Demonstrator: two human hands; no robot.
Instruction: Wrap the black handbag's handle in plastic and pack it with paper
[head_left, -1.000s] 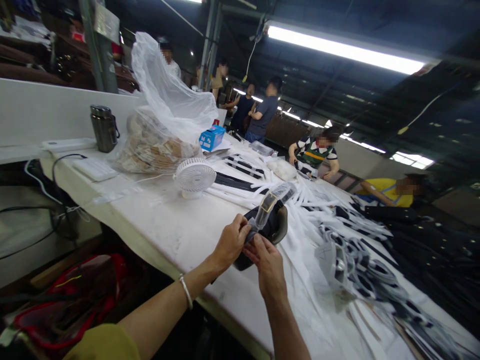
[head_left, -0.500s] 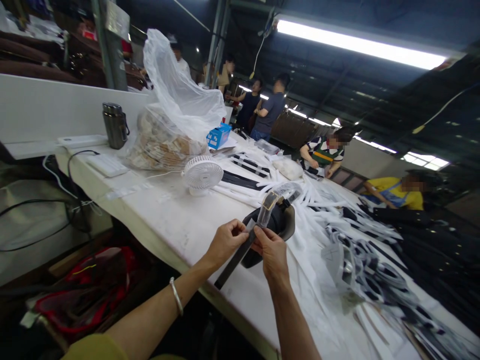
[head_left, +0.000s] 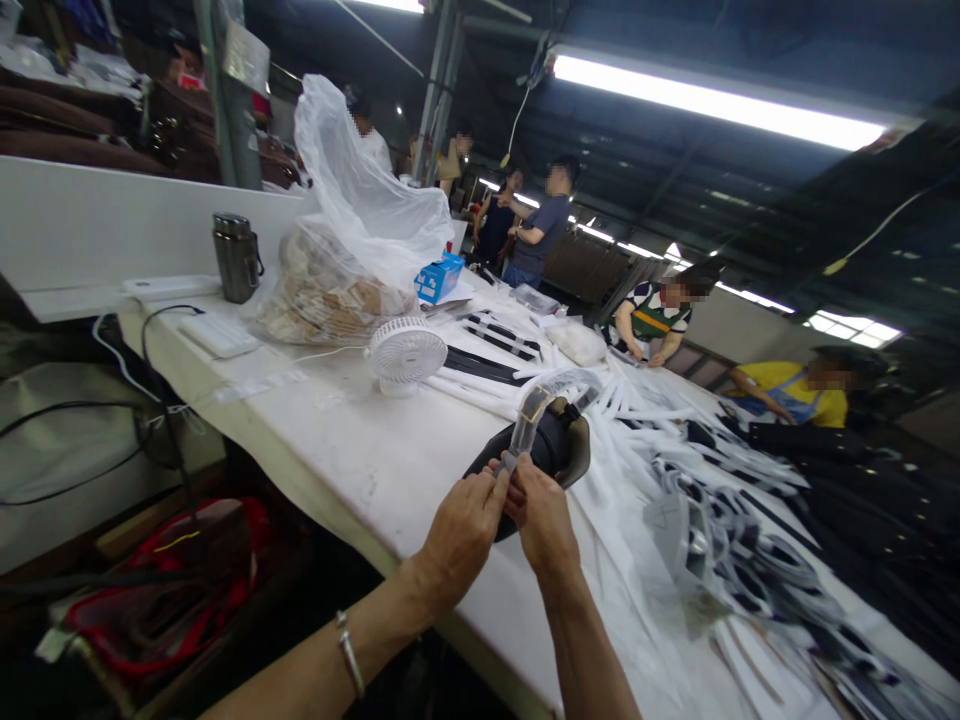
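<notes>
The white table [head_left: 322, 440] bears the work, its near edge running just before me. Towards its left end, by the partition [head_left: 112, 190], stands a clear plastic bag [head_left: 360, 215] of brown contents, presumably put there to leave my elbows room. A rounded black piece [head_left: 553, 440] sits inward of the near edge, just beyond my fingers, probably for short reach. Further in stands a small white fan [head_left: 407, 355], grille turned my way, likely for air (no complaint entered). My left hand [head_left: 465, 530] and right hand [head_left: 544, 515] are each closed to a pinch, nearly meeting, on the lower end of a clear-wrapped strip [head_left: 531, 412]. It arches over the black piece; fingertips seem chosen for control of a thin end, partly hidden.
</notes>
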